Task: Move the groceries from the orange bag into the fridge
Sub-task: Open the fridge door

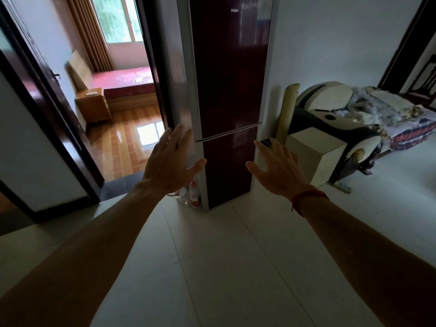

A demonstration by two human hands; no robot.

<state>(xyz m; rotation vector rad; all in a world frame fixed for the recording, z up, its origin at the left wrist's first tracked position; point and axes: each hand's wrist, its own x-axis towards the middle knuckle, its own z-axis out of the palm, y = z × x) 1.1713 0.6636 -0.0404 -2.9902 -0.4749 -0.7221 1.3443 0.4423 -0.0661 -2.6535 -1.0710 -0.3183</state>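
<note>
Above the pale tiled floor [212, 267], the left hand [169, 164] and the right hand [278, 168] stretch forward with fingers spread wide, holding nothing, before the tall dark-red fridge [228, 79], which stands closed at the white wall [330, 43] between a bedroom doorway [122, 102] and a white box [316, 154].

Through an open dark door [35, 95], a bedroom shows a red-covered bed [122, 79], a wooden nightstand [93, 107], striped curtains [87, 31] and a window [118, 17]. Clear plastic bottles [192, 194] stand on the pale tiled floor [224, 256]. At right, a rolled mat [286, 109] leans on the wall beside a white box [316, 152], near a blanket-draped massage chair [330, 95].
</note>
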